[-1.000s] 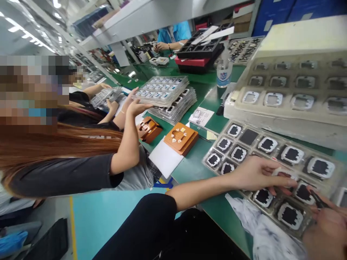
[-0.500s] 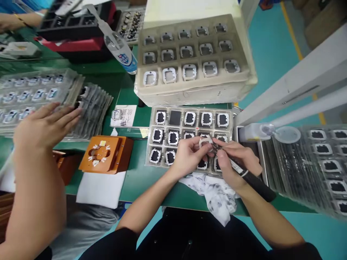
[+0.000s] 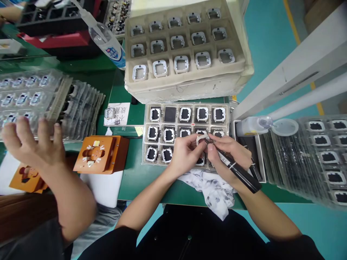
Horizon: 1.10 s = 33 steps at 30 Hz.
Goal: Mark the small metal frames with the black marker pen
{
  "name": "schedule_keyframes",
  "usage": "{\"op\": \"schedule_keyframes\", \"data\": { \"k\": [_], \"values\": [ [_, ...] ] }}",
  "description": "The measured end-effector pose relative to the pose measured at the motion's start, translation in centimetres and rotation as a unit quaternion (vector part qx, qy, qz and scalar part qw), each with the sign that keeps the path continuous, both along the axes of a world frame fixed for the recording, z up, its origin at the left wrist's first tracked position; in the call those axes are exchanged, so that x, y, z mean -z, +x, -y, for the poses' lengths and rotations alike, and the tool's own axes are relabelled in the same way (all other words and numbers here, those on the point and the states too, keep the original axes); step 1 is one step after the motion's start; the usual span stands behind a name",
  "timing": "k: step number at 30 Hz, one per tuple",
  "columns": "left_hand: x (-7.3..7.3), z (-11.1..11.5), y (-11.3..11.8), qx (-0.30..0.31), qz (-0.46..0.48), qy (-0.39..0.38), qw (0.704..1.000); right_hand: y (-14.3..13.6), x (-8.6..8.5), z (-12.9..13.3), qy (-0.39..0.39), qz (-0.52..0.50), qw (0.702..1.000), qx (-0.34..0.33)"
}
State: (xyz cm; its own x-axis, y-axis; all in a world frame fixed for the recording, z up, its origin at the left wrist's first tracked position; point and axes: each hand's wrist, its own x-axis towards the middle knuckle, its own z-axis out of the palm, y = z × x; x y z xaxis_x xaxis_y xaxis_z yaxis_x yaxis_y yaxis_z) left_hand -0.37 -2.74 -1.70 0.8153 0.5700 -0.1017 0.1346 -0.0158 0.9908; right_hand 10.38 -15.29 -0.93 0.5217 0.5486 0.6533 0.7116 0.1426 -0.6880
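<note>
My left hand [image 3: 184, 153] pinches a small white watch-case-like frame [image 3: 201, 137] between thumb and fingers. A black marker pen [image 3: 240, 174] with a white band is gripped in my right hand [image 3: 229, 155], its tip end at the frame; the fingers partly hide the contact. Both hands are over a clear plastic tray [image 3: 173, 142] of similar white frames on black pads, and hide some of its front pockets. One back-row pocket has only a dark pad [image 3: 170, 114]. Under my wrists lies a crumpled, stained white cloth [image 3: 215, 193].
Behind stands a foam box with a beige tray of frames [image 3: 189, 77]. Stacked trays [image 3: 292, 166] and a clear bottle [image 3: 251, 126] are at right. An orange fixture [image 3: 94, 155], more trays [image 3: 56, 112] and a co-worker's hand [image 3: 35, 144] occupy the left.
The view has shifted slightly. My left hand keeps the frame, now tilted differently, and the marker stays against it in my right hand. The co-worker's hand has moved back toward the left, fingers now spread.
</note>
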Motion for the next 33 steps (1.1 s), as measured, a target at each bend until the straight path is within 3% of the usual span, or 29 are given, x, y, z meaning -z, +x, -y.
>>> {"op": "schedule_keyframes", "data": {
  "k": [13, 22, 33],
  "values": [
    [0.7, 0.1, 0.0, -0.004, -0.001, 0.038, 0.999, 0.1, 0.1, 0.0, -0.02, 0.015, 1.0, 0.013],
    [1.2, 0.4, 0.1, -0.033, 0.013, 0.153, 0.988, 0.1, 0.2, -0.2, -0.018, 0.052, 0.998, 0.017],
    [1.4, 0.4, 0.0, -0.035, 0.012, 0.154, 0.987, -0.1, 0.6, 0.0, -0.024, 0.057, 0.998, 0.027]
  ]
}}
